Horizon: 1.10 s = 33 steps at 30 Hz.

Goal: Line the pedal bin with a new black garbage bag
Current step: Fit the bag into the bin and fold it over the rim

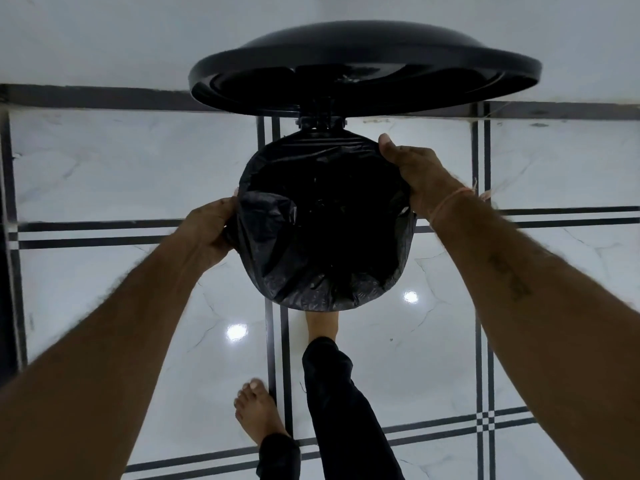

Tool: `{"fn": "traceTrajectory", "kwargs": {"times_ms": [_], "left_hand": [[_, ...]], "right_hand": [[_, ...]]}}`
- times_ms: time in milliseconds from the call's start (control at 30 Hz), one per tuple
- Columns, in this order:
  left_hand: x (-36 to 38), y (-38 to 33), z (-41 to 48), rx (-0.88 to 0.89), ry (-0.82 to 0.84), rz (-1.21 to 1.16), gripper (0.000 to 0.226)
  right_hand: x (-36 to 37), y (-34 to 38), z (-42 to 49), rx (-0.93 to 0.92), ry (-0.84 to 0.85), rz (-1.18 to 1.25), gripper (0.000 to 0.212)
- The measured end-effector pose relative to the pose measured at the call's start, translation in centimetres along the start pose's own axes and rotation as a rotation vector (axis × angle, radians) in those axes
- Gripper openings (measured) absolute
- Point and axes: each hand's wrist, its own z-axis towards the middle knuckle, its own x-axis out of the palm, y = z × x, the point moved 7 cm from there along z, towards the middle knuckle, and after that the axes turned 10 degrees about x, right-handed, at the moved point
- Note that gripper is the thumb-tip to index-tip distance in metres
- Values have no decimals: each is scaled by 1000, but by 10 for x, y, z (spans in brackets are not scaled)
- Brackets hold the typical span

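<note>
One black garbage bag (pixel 322 271) stretched over the mouth of the pedal bin (pixel 313 131), folded down around the rim, dark and hollow in the middle. Loose, crinkled plastic bunched on the left side. Gripped there by the left hand (pixel 211 233), fingers closed on the fold. Pressed at the upper right rim by the right hand (pixel 412 171), thumb on top of the plastic, fingers hidden behind; a thin orange thread (pixel 453 199) tied at that wrist. Lid (pixel 363 64) raised wide open behind, hinged at the back, wall beyond. One bare foot (pixel 322 325) tucked under the front edge of the bin, pedal itself hidden. Other foot (pixel 258 410) flat on the glossy white tiled floor (pixel 104 168), crossed by dark double lines.
</note>
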Motion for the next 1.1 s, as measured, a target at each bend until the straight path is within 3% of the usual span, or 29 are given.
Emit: {"fn": "traceTrajectory", "kwargs": {"times_ms": [100, 200, 300, 467, 700, 800, 967, 1100], "left_hand": [[1, -4, -8, 127, -39, 61, 25], [12, -4, -29, 138, 42, -13, 42], [6, -4, -33, 177, 52, 90, 38], [4, -4, -26, 2, 29, 75, 28], [9, 4, -42, 51, 63, 1, 35], [9, 3, -41, 104, -39, 17, 30], [-1, 20, -65, 105, -417, -76, 45], [13, 53, -88, -31, -309, -231, 32]], "right_hand": [[1, 0, -2, -1, -2, 13, 39], [0, -2, 0, 10, -1, 8, 37], [-1, -2, 2, 6, 7, -1, 40], [-1, -2, 6, 16, -1, -92, 49], [-2, -5, 7, 17, -20, -74, 66], [-3, -5, 7, 31, -31, -64, 54], [-1, -1, -2, 10, -41, -77, 55], [-1, 0, -7, 17, -37, -85, 46]]}}
